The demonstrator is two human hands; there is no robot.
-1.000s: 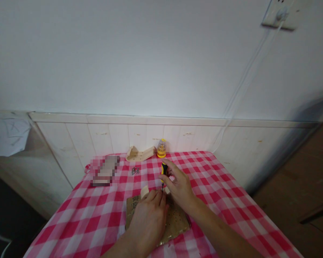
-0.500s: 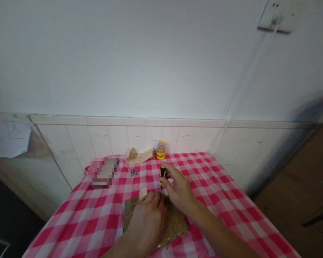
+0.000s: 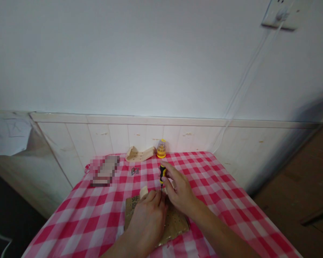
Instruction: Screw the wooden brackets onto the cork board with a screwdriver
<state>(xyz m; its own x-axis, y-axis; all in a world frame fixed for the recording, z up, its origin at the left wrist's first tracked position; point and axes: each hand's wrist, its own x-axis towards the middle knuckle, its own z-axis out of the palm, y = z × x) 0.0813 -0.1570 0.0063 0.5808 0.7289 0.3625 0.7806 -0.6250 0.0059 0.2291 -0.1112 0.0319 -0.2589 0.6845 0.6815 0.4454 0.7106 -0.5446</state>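
My right hand (image 3: 179, 186) grips a black and yellow screwdriver (image 3: 162, 174) by its handle, thumb and fingers closed round it. The screwdriver stands nearly upright, its thin shaft pointing down beside the fingers of my left hand (image 3: 150, 215). That hand presses down on a pale wooden piece (image 3: 144, 191), mostly covered by the fingers. Beneath it lies a brown cardboard pad (image 3: 174, 227) with dark printed characters and small holes. The screwdriver's tip is hidden behind my left fingers.
A curved wooden part (image 3: 140, 154) and a yellow-capped bit holder (image 3: 161, 148) stand at the back by the wall. Several screws (image 3: 135, 171) lie in front of them. A blurred-out flat object (image 3: 105, 171) rests at the left on the checked tablecloth (image 3: 97, 211).
Both hands and the screwdriver keep nearly the same place. The screwdriver handle and right fingers have shifted very slightly; the whole view has moved a little.
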